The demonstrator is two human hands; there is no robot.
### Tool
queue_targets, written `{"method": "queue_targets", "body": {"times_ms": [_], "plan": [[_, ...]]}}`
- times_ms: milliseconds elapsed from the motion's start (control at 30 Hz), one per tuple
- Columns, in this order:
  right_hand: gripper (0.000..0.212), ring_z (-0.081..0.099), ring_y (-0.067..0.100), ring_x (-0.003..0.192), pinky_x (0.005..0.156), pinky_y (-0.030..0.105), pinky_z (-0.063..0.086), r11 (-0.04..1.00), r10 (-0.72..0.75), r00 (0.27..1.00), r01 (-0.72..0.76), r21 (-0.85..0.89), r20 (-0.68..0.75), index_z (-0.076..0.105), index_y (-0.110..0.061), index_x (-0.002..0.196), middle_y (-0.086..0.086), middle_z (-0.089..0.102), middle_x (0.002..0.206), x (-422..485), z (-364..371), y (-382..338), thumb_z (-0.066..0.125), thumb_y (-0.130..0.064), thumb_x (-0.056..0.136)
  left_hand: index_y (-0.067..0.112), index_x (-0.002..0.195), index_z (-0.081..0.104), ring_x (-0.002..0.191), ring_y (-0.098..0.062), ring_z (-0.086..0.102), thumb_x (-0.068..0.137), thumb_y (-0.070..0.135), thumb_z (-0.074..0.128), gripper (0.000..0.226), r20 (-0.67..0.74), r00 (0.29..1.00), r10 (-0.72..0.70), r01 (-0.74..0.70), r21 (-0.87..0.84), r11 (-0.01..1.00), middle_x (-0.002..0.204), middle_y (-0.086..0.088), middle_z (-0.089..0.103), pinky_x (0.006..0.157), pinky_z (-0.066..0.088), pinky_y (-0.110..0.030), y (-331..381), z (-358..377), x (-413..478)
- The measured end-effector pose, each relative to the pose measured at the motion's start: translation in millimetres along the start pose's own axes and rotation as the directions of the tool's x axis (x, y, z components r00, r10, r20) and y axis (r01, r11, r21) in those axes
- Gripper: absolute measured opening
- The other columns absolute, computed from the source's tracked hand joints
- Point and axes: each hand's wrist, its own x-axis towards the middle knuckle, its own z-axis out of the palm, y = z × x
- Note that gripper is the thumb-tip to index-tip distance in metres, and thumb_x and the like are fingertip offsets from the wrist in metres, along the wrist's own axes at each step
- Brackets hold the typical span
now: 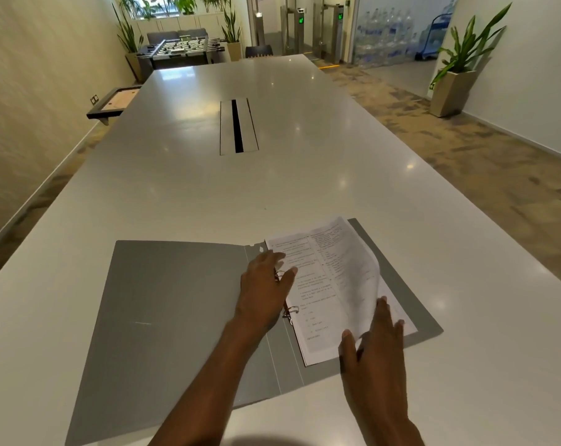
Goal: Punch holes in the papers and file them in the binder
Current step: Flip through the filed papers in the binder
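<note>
A grey binder (176, 304) lies open and flat on the white table (208, 194). A stack of printed papers (324, 284) sits on its right half, threaded on the metal rings (290, 312). My left hand (266, 291) lies flat over the upper ring and the papers' left margin, fingers spread. My right hand (374, 346) is at the papers' lower right corner, thumb and fingers apart. The top sheets (361, 272) curl up, blurred, just above its fingertips. No hole punch is in view.
A cable slot (238, 125) runs along the table's middle, well beyond the binder. Past the table's far end stand a foosball table (182, 48) and potted plants. Carpeted floor lies to the right.
</note>
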Motion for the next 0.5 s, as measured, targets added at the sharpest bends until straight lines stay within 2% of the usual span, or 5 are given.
{"method": "queue_targets", "body": {"times_ms": [100,167,267,367,500], "plan": [[0.070,0.022,0.023,0.156,0.119,0.052,0.036,0.970,-0.152,0.988,0.145,0.198,0.023,-0.010,-0.070,0.145,-0.010,0.020,0.170,-5.2,-1.8,-15.0,0.039,-0.062,0.095,0.027,0.126,0.070,0.114,-0.016,0.073,0.094,0.045,0.073,0.036,0.033,0.977,-0.208,0.200,-0.463,0.863,0.129,0.002,0.073,0.095,0.061,-0.040,8.3,-12.2,0.1],[0.077,0.022,0.006,0.154,0.119,0.043,0.038,0.931,-0.277,0.960,0.261,0.254,0.028,-0.006,-0.074,0.144,-0.028,0.018,0.165,-7.5,-0.9,-18.3,0.050,-0.047,0.099,0.027,0.113,0.074,0.098,-0.018,0.073,0.099,0.042,0.067,0.022,-0.022,0.955,-0.296,0.236,-0.553,0.799,0.106,0.005,0.079,0.084,0.057,-0.036,13.3,-26.3,0.3],[0.089,0.011,-0.017,0.148,0.120,0.030,0.026,0.869,-0.470,0.882,0.452,0.203,0.048,0.011,-0.064,0.153,-0.047,0.012,0.158,-10.5,4.1,-17.1,0.061,-0.013,0.099,0.018,0.113,0.068,0.094,-0.031,0.075,0.103,0.053,0.058,0.037,0.024,0.899,-0.438,0.335,-0.682,0.650,0.101,-0.008,0.078,0.087,0.060,-0.050,10.5,-51.1,-1.8],[0.087,0.020,-0.016,0.147,0.119,0.017,0.024,0.836,-0.539,0.835,0.515,0.191,0.109,0.022,-0.056,0.154,-0.046,0.019,0.157,-14.3,9.9,-22.0,0.069,-0.013,0.096,0.010,0.119,0.063,0.098,-0.037,0.080,0.103,0.061,0.050,0.055,0.181,0.835,-0.520,0.463,-0.742,0.484,0.104,-0.021,0.080,0.092,0.061,-0.054,7.8,-77.8,-9.4],[0.091,0.034,0.001,0.150,0.121,0.022,0.027,0.771,-0.636,0.745,0.619,0.149,0.199,0.028,-0.042,0.158,-0.025,0.034,0.161,-20.4,17.1,-23.4,0.075,-0.011,0.087,0.007,0.112,0.073,0.090,-0.033,0.080,0.107,0.030,0.057,0.028,0.209,0.858,-0.470,0.479,-0.658,0.581,0.095,-0.012,0.083,0.084,0.062,-0.047,6.7,-103.4,-24.9]]}}
